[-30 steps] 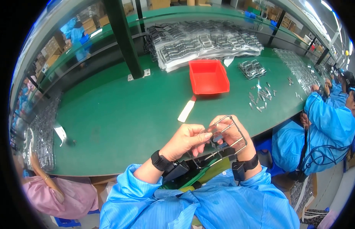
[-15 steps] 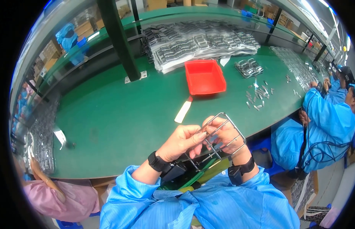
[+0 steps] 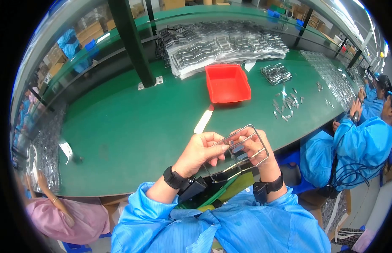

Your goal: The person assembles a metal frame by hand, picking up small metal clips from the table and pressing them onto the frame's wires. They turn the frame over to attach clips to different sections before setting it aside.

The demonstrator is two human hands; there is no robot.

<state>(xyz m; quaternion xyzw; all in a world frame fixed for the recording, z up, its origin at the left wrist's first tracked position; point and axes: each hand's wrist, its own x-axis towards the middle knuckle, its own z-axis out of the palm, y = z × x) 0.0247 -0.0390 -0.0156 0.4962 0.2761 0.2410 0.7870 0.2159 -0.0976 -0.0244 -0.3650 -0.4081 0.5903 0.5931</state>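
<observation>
Head view shows our wire frame [image 3: 241,148] held over the green bench's [image 3: 132,139] near edge, left hand [image 3: 201,152] and right hand [image 3: 251,145] both pinched on its rods, likely light, stiff and springy, best gripped at the corners, with a red bin [image 3: 227,83] beyond.

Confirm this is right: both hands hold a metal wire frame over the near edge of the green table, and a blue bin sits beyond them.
Not quite. In the head view the bin is red. The left hand and right hand do hold the metal wire frame over the green table's near edge.
</observation>
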